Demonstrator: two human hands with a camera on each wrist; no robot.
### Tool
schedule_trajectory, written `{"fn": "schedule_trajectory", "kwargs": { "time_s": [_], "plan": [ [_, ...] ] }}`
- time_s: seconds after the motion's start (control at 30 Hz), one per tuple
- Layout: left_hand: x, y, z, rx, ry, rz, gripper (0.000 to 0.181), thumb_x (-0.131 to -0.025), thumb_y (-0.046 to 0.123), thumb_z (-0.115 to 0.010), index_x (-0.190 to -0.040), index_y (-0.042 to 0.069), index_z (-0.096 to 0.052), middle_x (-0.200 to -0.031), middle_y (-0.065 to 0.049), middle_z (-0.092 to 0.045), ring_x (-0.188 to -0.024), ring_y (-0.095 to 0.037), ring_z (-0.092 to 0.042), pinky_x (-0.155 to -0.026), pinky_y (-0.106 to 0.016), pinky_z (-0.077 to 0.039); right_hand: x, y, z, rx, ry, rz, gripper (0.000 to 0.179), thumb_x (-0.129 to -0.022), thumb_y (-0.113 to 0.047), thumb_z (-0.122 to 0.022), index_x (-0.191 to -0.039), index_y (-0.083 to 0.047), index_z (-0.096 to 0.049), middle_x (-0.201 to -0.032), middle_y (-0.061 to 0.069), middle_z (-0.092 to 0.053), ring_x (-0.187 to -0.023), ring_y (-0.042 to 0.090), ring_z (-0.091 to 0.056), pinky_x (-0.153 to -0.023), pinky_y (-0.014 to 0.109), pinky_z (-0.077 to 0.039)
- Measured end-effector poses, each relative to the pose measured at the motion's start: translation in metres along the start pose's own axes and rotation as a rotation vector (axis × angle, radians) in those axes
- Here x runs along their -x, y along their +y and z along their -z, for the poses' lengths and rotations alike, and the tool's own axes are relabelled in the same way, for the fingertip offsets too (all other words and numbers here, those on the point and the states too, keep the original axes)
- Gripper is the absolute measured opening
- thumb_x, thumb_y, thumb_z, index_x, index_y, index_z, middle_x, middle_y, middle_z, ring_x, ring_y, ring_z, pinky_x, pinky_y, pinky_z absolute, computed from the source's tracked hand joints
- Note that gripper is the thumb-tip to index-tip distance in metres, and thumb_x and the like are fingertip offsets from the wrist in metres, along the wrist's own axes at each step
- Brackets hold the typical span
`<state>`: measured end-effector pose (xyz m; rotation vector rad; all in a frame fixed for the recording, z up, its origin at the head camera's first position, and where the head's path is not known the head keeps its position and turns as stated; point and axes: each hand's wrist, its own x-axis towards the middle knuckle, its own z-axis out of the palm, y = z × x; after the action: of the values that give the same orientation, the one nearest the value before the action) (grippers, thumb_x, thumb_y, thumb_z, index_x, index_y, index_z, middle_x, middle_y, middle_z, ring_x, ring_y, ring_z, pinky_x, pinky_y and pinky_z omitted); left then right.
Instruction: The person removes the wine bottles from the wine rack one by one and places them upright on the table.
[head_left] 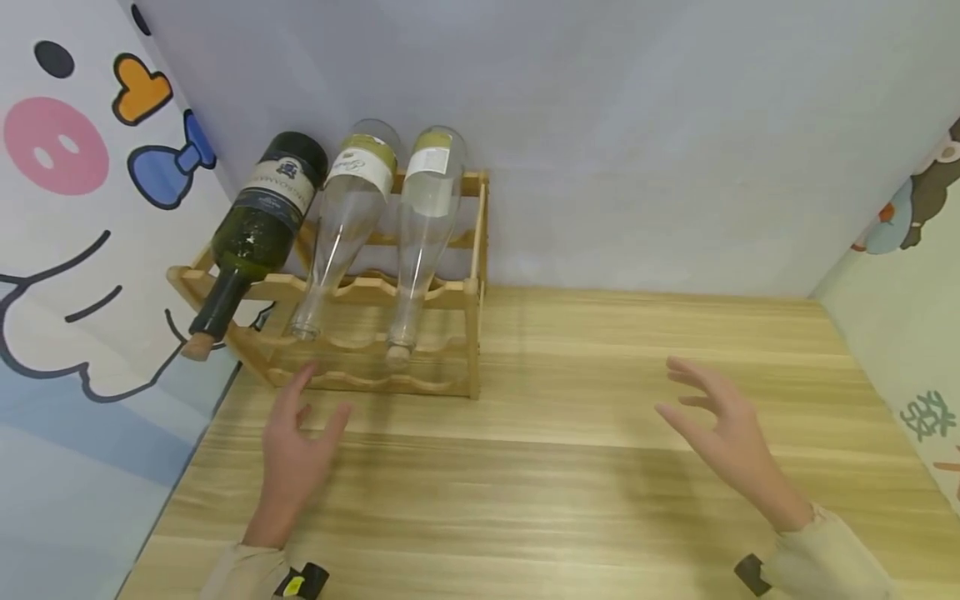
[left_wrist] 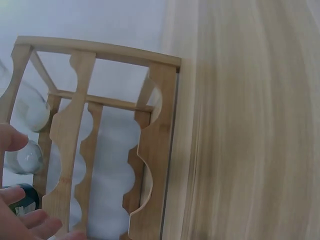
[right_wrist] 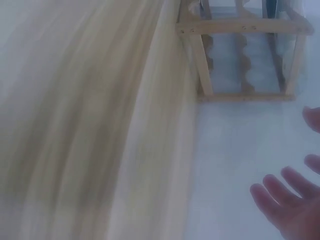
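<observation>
A wooden wine rack [head_left: 367, 290] stands at the back left, with three bottles lying neck-forward along its top. Leftmost is a dark green wine bottle [head_left: 258, 225] with a cork in its neck. Beside it lies a clear bottle [head_left: 348, 217] whose mouth shows no cork. The third, another clear bottle [head_left: 429, 225], has a cork. My left hand [head_left: 296, 446] hovers in front of the rack, below the bottle necks, fingers spread and holding nothing. Off to the right, my right hand [head_left: 723, 433] is held over the table, relaxed and without anything in it.
The wooden table [head_left: 555, 500] runs up to a pale back wall [head_left: 645, 167]. A side wall with cartoon drawings [head_left: 60, 250] stands close to the rack's left. On the right is another decorated wall [head_left: 907, 292]. The rack's lower tier [left_wrist: 150, 190] shows scalloped rails.
</observation>
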<state>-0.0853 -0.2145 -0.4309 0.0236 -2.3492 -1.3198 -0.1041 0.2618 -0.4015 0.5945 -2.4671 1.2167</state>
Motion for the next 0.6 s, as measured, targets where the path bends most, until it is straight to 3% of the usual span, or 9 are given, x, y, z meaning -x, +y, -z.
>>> {"fn": "schedule_trajectory", "kwargs": {
  "time_s": [0.13,0.33,0.6],
  "plan": [
    [-0.001,0.002,0.003,0.07,0.059,0.067,0.057,-0.086,0.009,-0.07,-0.137,0.002,-0.045,-0.137,-0.008,-0.048,-0.127,-0.023,-0.043,-0.097,-0.039,-0.046,-0.01,-0.006,-0.006,-0.033,-0.023,0.01,0.062,-0.079,0.006,-0.072,-0.135,-0.008,-0.049,-0.129,0.012,-0.054,-0.114,0.01,-0.053,-0.085,0.016,-0.049],
    [-0.004,0.006,0.009,0.18,0.161,0.119,0.051,-0.087,0.006,-0.068,-0.134,0.002,-0.048,-0.131,-0.007,-0.052,-0.122,-0.024,-0.049,-0.085,-0.013,-0.048,-0.027,-0.035,-0.014,-0.083,-0.065,0.064,0.055,-0.076,0.014,-0.07,-0.126,0.006,-0.051,-0.123,0.018,-0.057,-0.108,0.022,-0.058,-0.078,0.025,-0.054],
    [-0.012,0.004,0.015,0.303,0.243,0.201,0.045,-0.087,0.008,-0.068,-0.13,0.009,-0.053,-0.12,0.001,-0.056,-0.111,-0.016,-0.054,-0.08,-0.012,-0.047,-0.039,-0.05,-0.024,-0.141,-0.112,0.001,0.052,-0.08,0.007,-0.069,-0.128,0.002,-0.051,-0.123,0.014,-0.058,-0.107,0.031,-0.058,-0.079,0.036,-0.055]
  ]
}}
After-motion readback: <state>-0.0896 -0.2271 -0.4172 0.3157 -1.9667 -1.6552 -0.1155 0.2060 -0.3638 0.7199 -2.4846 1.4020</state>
